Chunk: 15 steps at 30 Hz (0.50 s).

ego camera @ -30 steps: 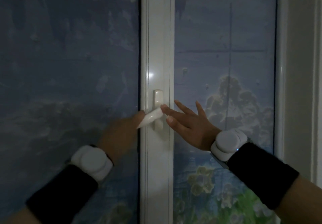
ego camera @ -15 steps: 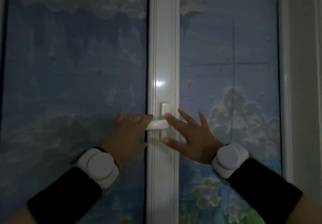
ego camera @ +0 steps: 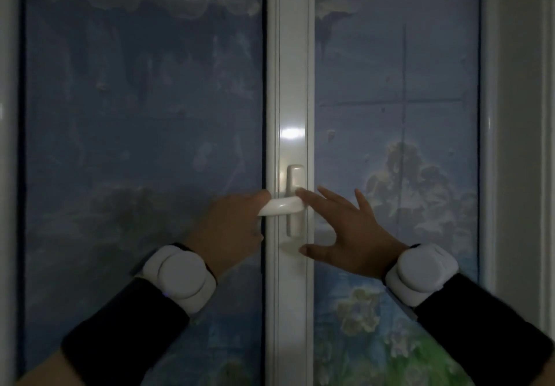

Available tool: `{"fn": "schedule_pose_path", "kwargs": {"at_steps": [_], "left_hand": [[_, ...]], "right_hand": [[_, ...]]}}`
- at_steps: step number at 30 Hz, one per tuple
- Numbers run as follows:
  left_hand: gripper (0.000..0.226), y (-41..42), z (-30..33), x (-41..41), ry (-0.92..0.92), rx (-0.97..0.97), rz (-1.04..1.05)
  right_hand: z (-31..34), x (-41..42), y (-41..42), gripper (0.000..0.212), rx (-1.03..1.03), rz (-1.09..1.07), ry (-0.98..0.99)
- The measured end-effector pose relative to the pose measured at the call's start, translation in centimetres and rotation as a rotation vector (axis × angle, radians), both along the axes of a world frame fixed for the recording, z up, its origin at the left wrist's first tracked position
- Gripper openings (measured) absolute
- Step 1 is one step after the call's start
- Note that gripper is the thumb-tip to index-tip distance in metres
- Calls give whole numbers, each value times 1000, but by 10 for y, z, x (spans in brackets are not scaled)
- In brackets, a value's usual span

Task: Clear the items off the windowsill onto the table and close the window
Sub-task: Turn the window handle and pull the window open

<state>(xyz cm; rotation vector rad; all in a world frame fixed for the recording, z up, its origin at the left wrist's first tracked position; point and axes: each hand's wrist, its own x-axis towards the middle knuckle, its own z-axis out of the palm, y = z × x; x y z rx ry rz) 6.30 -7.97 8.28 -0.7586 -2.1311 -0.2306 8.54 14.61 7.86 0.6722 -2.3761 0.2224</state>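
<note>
Window (ego camera: 144, 115): it is sitting shut against the white centre frame (ego camera: 292, 70), both patterned panes flush, filling the whole view.
Windowsill and table: neither is showing here, so whether the items are cleared cannot be told.
Left hand (ego camera: 231, 226): it is wrapping around the free end of the handle, fingers curled over and clamped on it.
Right hand (ego camera: 345, 232): it is pressing flat, fingers spread apart, holding nothing, fingertips touching the handle's pivot end, thumb resting on the frame lower down.
Handle (ego camera: 280, 207): it is lying level across the frame now, pointing left; a second ago it was angling downward, half a second ago almost level.
Meaning: the lever is being swung, so the latch looks mid-turn, and the closing step seems nearly finished, pending the final quarter turn.
</note>
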Motion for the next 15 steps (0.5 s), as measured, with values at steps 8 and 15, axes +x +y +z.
{"fn": "schedule_pose_path", "kwargs": {"at_steps": [8, 15], "left_hand": [[43, -10, -6, 38, 72, 28, -91], [44, -21, -9, 78, 101, 35, -149]], "right_hand": [[-12, 57, -9, 88, -60, -5, 10], [-13, 111, -22, 86, -48, -67, 65]]}}
